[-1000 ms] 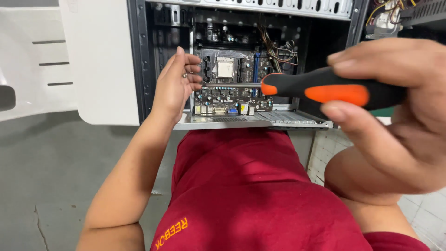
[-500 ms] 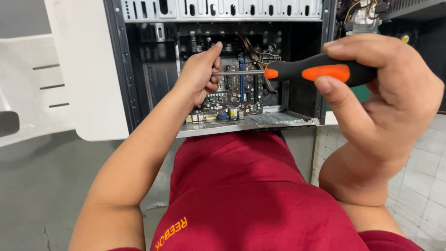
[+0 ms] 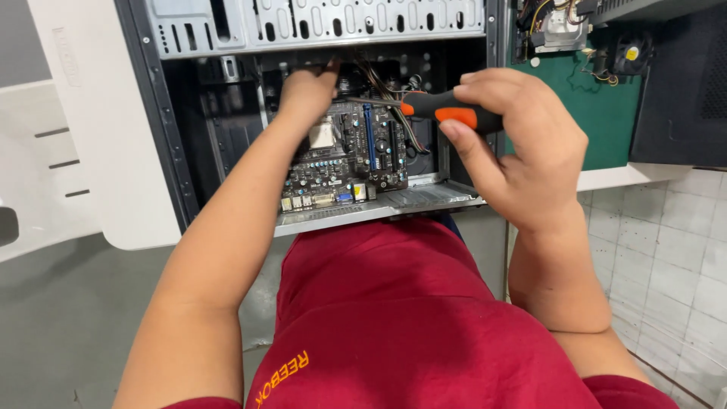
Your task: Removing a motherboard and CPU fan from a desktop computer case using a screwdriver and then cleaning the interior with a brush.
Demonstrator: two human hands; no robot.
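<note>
Right hand (image 3: 522,163) fingers wrap closed round the black-and-orange plastic-handled screwdriver (image 3: 447,112), its metal shaft pointing left over the green motherboard (image 3: 344,163) inside the open grey metal computer case (image 3: 318,23). Left hand (image 3: 307,89) reaches near the board's upper edge; its grip cannot be told.

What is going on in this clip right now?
A person is working inside an open grey metal computer case. The right hand grips a black and orange screwdriver, its shaft pointing left over the green motherboard. The left hand reaches deep into the case, at the board's upper edge. Whether the tip sits on a screw cannot be seen.
</note>
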